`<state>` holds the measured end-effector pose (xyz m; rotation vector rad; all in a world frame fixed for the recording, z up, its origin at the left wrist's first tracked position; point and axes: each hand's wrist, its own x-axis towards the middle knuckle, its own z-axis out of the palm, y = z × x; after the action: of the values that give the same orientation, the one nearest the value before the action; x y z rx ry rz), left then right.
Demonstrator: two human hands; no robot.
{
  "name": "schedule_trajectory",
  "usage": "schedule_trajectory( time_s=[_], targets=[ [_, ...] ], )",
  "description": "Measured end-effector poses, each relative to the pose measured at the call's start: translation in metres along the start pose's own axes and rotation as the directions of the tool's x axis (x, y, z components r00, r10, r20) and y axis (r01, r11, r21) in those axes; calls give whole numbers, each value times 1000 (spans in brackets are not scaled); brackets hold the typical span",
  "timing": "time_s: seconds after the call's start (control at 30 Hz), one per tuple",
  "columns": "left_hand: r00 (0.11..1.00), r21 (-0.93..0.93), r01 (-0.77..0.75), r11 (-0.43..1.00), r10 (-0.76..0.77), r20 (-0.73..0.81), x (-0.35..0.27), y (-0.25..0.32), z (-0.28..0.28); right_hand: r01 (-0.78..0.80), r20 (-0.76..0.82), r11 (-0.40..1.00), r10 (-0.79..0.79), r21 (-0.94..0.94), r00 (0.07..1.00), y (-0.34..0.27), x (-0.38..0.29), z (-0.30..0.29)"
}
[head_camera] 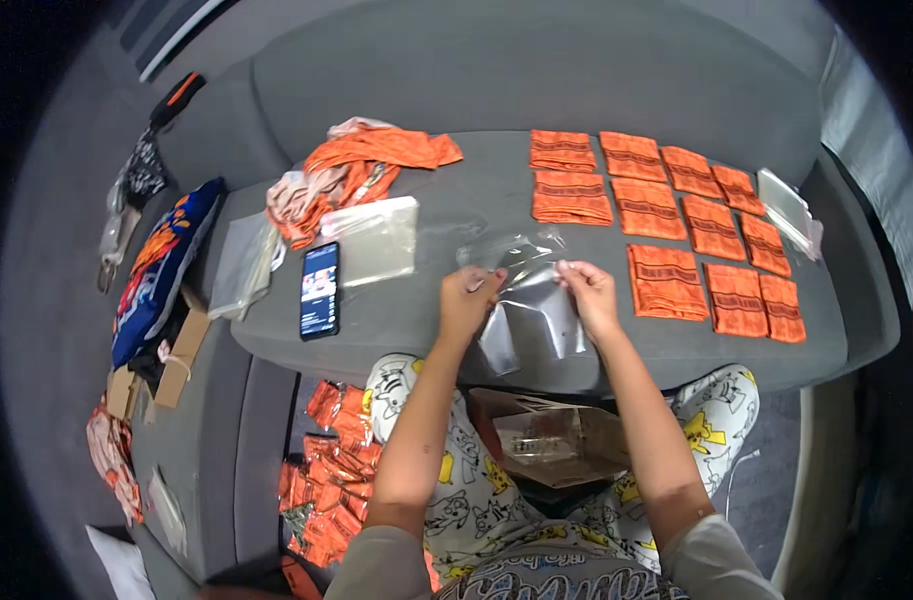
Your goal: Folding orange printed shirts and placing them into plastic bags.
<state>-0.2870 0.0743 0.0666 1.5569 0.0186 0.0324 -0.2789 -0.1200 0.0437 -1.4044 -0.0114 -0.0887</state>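
A clear plastic bag (pixel 535 296) is stretched between my two hands, just above the front of the grey sofa seat. My left hand (pixel 471 296) pinches its left side, and my right hand (pixel 590 289) grips the right side between thumb and fingers. The bag looks flat, with nothing visible inside. To the right of my right hand lie folded orange cloths (pixel 666 281) with a dark printed band, set out in rows. Left of my left hand rests a stack of clear bags (pixel 381 244), beside a phone (pixel 320 292) with its screen lit.
Crumpled orange fabric (pixel 381 154) lies at the back left. More plastic bags (pixel 242 262) and a blue cushion (pixel 163 277) are farther left; another bag stack (pixel 786 210) is far right. Bagged orange cloths (pixel 332 480) cover the floor. A paper bag (pixel 554 442) stands between my legs.
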Motion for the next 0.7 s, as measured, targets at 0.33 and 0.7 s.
schedule_trajectory(
  time_s=[0.33,0.7],
  targets=[
    [895,-202,-69,977,-29,-446,123,28,-105,-3,-24,966,9,257,1000,-8,-3,31],
    [788,944,46,327,568,-235,248,27,-126,433,193,450,-485,-781,853,3,3,84]
  ],
)
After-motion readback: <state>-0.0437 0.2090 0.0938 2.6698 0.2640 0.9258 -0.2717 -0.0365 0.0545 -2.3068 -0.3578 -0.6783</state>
